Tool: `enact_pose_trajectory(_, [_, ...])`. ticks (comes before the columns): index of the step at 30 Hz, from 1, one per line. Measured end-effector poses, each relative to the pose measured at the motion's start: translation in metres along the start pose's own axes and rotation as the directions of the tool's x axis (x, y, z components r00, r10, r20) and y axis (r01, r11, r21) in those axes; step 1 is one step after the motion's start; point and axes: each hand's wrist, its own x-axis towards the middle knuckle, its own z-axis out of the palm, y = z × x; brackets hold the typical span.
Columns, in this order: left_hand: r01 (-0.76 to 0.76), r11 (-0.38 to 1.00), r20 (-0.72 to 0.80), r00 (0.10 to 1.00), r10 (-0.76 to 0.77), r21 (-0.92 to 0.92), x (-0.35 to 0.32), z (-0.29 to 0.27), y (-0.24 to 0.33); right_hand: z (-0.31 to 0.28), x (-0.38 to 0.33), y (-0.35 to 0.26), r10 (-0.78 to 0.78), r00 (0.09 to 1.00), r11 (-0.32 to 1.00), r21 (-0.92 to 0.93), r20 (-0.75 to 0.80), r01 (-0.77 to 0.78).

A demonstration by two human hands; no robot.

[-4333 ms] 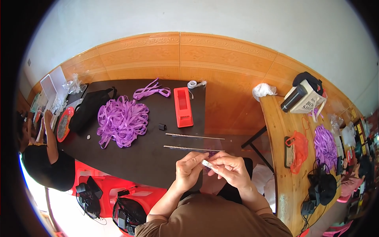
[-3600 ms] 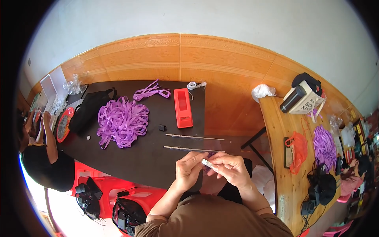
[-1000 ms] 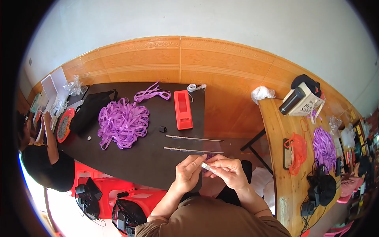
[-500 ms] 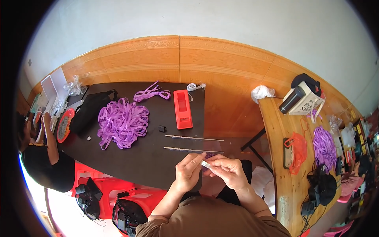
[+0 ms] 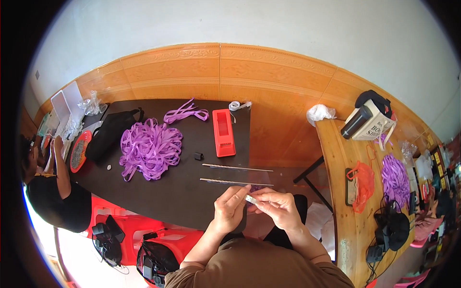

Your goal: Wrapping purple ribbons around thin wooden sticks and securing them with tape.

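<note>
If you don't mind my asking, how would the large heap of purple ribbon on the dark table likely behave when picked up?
The heap of purple ribbon would probably be floppy, since its thin strips fold into loose loops. Lifted from one spot, it may trail or tangle, as the loops cross one another.

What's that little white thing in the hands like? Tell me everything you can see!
The small white piece looks short and narrow, with small darker marks. I can't tell its material. In the picture it slants down to the right. The left hand and the right hand both grip it, near the right edge of the dark table.
</note>
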Motion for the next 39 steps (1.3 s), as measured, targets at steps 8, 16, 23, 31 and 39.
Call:
enact_pose_trajectory(8, [-0.024, 0.998, 0.02, 1.0, 0.023, 0.054, -0.003, 0.002, -0.002, 0.001, 0.0, 0.005, -0.04, 0.999, 0.998, -0.056, -0.013, 0.04])
enact_pose_trajectory(16, [0.01, 1.0, 0.0, 1.0, -0.01, 0.018, 0.001, -0.002, 0.0, 0.001, 0.003, -0.002, -0.029, 0.999, 1.0, -0.008, 0.023, 0.029])
enact_pose_trajectory(23, [-0.032, 0.997, 0.018, 0.999, 0.03, 0.075, -0.002, 0.001, -0.003, -0.001, 0.001, 0.005, -0.023, 1.0, 1.0, -0.005, 0.009, 0.023])
enact_pose_trajectory(31, [-0.041, 0.995, 0.011, 0.999, 0.04, 0.091, -0.002, 0.002, -0.003, 0.003, 0.001, 0.01, -0.085, 0.996, 0.996, -0.021, -0.011, 0.085])
enact_pose_trajectory(39, [-0.019, 0.999, 0.005, 1.0, 0.019, 0.033, 0.002, -0.002, 0.002, 0.002, 0.001, -0.008, 0.013, 1.0, 1.0, 0.008, -0.006, -0.013])
